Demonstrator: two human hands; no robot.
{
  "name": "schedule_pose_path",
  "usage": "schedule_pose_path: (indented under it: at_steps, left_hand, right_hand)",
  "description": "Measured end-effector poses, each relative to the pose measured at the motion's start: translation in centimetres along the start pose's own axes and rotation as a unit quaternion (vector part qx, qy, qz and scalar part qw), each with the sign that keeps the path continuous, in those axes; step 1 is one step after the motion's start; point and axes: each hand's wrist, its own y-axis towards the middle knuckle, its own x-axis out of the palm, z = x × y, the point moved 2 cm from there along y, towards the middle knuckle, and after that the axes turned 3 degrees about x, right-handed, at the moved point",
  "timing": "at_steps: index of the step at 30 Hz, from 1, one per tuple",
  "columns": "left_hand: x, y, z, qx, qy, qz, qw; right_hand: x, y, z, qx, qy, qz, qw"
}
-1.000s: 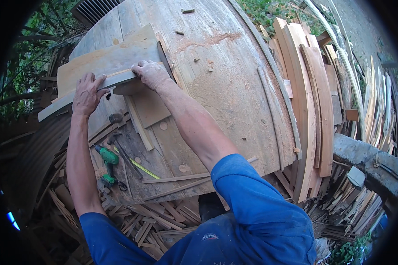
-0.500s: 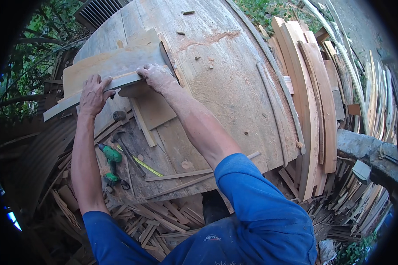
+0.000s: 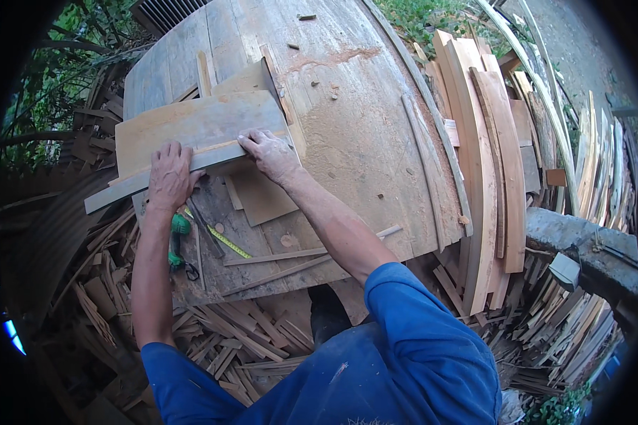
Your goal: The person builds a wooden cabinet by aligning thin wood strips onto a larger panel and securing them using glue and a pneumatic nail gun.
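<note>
We had both hands closed on the grey wooden strip [image 3: 216, 156], apart from each other: the left hand [image 3: 170, 176] gripped it left of its middle, the right hand [image 3: 271, 153] toward its right end, fingers over the far side. The strip lay straight ahead of us, its long axis slanting from near left to far right, so its long free end ran out beyond the left hand, the nearer of the two to that end. It lay along the near edge of a wide pale panel [image 3: 202, 127], which stretched away on the far side. On the near side a smaller flat board [image 3: 262, 198] rested on the worktop [image 3: 376, 219]. Nearer still, a yellow tape [image 3: 228, 242] lay right of a green drill [image 3: 180, 225], partly hidden by our left forearm. Farther right stood long stacked planks [image 3: 493, 156]; offcuts [image 3: 234, 347] littered the ground on the near side.
</note>
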Motion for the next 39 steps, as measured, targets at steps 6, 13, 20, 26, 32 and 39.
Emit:
schedule_pose_path:
  at_steps: [6, 13, 20, 26, 32, 39]
  left_hand:
    - [0.3, 0.3, 0.4, 0.005, 0.067, -0.048, 0.997]
    - [-0.1, 1.1, -0.1, 0.003, 0.038, -0.038, 0.999]
    - [-2.6, 0.8, 0.1, -0.028, 0.05, 0.026, 0.998]
    - [1.2, -6.6, 12.1, 0.116, -0.216, 0.009, 0.969]
    - [11.4, -8.6, 23.5, 0.164, -0.298, -0.06, 0.938]
    - [10.7, -8.5, 23.1, 0.187, -0.252, -0.065, 0.947]
  right_hand:
    - [-0.8, -1.0, -0.6, 0.0, -0.036, 0.036, 0.999]
    - [0.4, -1.9, -0.4, -0.01, -0.075, 0.127, 0.989]
    - [-2.4, -6.5, 0.4, 0.011, -0.056, 0.145, 0.988]
    - [-17.3, -23.6, 10.1, 0.391, -0.363, 0.167, 0.829]
    - [-21.9, -30.5, 13.1, 0.396, -0.417, 0.088, 0.813]
    - [-22.8, -25.5, 9.6, 0.399, -0.259, 0.2, 0.856]
